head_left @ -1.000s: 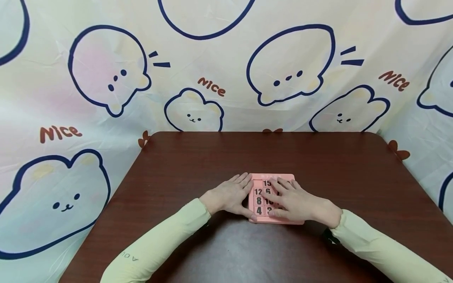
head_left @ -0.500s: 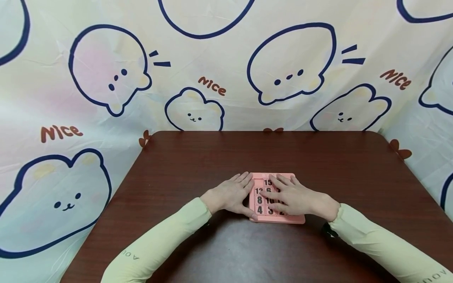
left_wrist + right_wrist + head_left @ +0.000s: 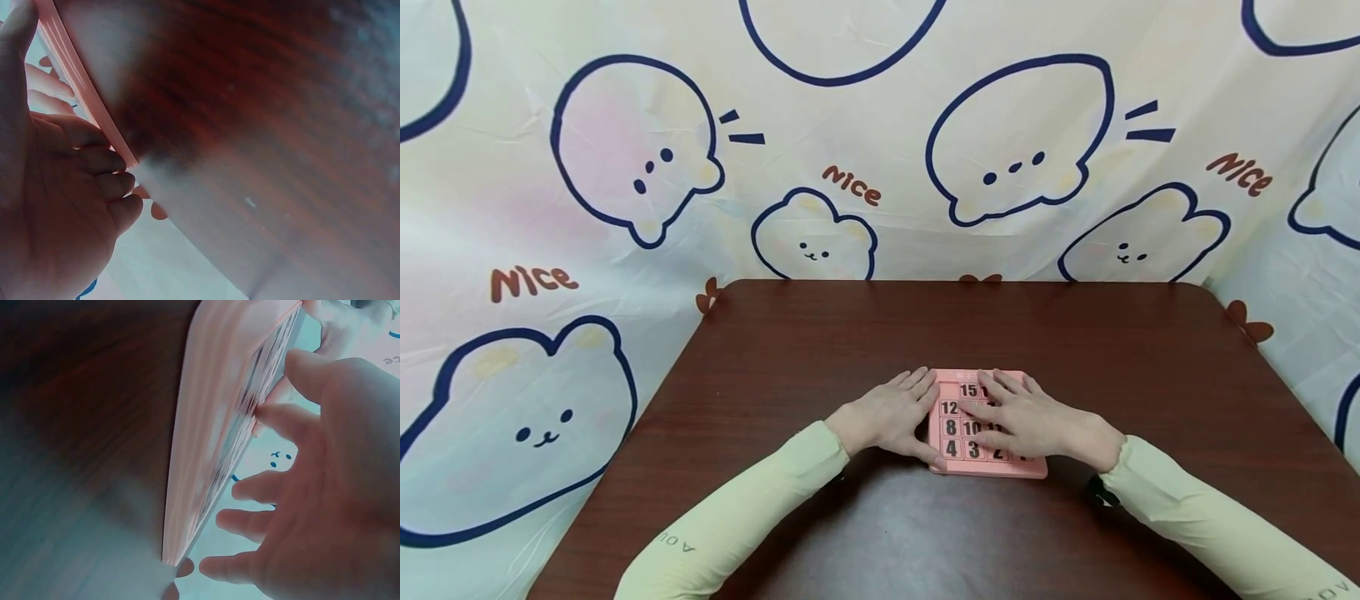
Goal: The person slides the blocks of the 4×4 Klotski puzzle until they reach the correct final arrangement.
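Note:
A pink number slide puzzle [image 3: 951,450] lies flat on the brown table in the head view, black numbers on its tiles. Its top left cell is bare, with 15 beside it and 12, 8 and 4 down the left column. My left hand [image 3: 891,417] rests along the puzzle's left edge, fingers straight, thumb at the near left corner. Over the right part spreads my right hand [image 3: 1037,423], hiding several tiles. In the right wrist view, the index fingertip [image 3: 265,412] meets the tile face, while other fingers of that hand stand apart from it.
The brown table [image 3: 820,333] extends around the puzzle on all sides. Behind it hangs a pale curtain [image 3: 895,108] with cartoon bears and the word Nice. Pale green sleeves [image 3: 745,508] cover both forearms.
My right hand has shifted slightly over the tiles; its index finger now covers the 6, and more of the bottom row shows. My left hand stays at the left edge.

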`<action>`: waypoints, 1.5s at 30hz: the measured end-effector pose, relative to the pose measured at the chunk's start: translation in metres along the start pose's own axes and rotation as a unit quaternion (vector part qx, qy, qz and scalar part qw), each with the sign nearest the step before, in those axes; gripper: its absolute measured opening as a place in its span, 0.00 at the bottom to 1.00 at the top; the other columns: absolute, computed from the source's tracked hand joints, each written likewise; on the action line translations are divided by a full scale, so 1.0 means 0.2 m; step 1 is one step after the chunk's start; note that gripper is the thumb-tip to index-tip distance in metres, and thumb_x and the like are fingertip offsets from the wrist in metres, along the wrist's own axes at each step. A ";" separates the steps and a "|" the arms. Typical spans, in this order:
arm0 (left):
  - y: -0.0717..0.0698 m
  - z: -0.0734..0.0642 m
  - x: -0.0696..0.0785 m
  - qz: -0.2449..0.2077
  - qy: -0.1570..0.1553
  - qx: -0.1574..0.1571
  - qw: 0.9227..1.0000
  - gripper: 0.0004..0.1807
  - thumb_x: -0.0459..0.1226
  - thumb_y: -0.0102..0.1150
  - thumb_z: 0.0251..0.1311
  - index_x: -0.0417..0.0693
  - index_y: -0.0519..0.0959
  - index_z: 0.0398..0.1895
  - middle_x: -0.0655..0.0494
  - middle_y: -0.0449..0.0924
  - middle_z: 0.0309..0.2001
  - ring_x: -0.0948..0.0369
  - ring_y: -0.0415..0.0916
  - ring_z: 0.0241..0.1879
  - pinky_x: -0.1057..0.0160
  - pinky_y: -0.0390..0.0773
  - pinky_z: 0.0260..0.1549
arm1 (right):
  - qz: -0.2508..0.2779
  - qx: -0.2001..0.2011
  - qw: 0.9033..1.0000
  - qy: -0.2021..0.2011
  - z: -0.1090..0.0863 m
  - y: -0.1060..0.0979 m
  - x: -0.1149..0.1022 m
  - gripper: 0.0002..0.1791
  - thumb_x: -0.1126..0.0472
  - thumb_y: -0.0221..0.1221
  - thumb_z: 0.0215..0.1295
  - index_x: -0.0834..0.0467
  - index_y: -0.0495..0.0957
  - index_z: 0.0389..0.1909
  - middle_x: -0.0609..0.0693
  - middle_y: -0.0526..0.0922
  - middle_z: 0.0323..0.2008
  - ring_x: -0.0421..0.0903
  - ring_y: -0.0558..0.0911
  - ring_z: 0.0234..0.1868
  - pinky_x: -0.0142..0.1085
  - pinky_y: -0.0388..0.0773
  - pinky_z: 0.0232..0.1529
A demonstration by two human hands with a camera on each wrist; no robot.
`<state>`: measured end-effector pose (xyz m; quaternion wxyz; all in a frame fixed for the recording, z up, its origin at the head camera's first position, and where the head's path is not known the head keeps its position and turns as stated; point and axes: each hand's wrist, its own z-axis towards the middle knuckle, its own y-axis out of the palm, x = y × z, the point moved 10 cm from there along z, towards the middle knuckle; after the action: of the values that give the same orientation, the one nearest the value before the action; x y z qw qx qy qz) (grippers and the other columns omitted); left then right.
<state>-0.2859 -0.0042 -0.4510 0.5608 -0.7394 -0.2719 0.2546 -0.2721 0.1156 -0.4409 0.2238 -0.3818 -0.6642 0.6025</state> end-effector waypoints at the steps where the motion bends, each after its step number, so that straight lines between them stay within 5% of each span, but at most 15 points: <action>1: 0.00 0.00 0.00 -0.001 -0.001 0.001 1.000 0.68 0.82 0.42 0.43 0.43 0.50 0.78 0.45 0.42 0.79 0.52 0.40 0.79 0.55 0.46 0.78 | 0.001 0.001 1.000 0.003 0.00 0.00 0.01 0.32 0.36 0.49 0.71 0.40 0.64 0.72 0.63 0.50 0.77 0.67 0.51 0.76 0.74 0.50 0.66; 11: -0.01 -0.01 0.00 0.008 -0.004 0.005 1.000 0.69 0.82 0.44 0.43 0.42 0.51 0.78 0.45 0.43 0.79 0.51 0.40 0.79 0.56 0.46 0.77 | 0.010 0.002 0.999 0.036 0.01 -0.02 0.07 0.36 0.36 0.48 0.71 0.50 0.62 0.74 0.68 0.51 0.76 0.68 0.51 0.76 0.73 0.50 0.66; 36: 0.00 -0.01 0.00 -0.003 -0.003 -0.003 1.000 0.68 0.82 0.43 0.44 0.43 0.50 0.78 0.46 0.43 0.79 0.53 0.39 0.80 0.57 0.45 0.78 | 0.016 -0.008 1.000 0.018 0.11 0.01 0.01 0.35 0.37 0.48 0.72 0.45 0.60 0.75 0.65 0.48 0.77 0.66 0.49 0.77 0.72 0.49 0.68; 45: 0.00 -0.01 0.00 0.000 -0.003 0.003 1.000 0.68 0.82 0.43 0.43 0.43 0.50 0.78 0.46 0.43 0.79 0.53 0.39 0.79 0.57 0.46 0.78 | 0.014 0.003 0.999 0.050 0.06 -0.02 0.10 0.36 0.36 0.47 0.72 0.48 0.59 0.75 0.66 0.48 0.77 0.66 0.49 0.77 0.72 0.48 0.68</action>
<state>-0.2849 -0.0047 -0.4505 0.5626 -0.7369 -0.2723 0.2577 -0.2947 0.1238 -0.4424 0.2493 -0.4196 -0.6452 0.5877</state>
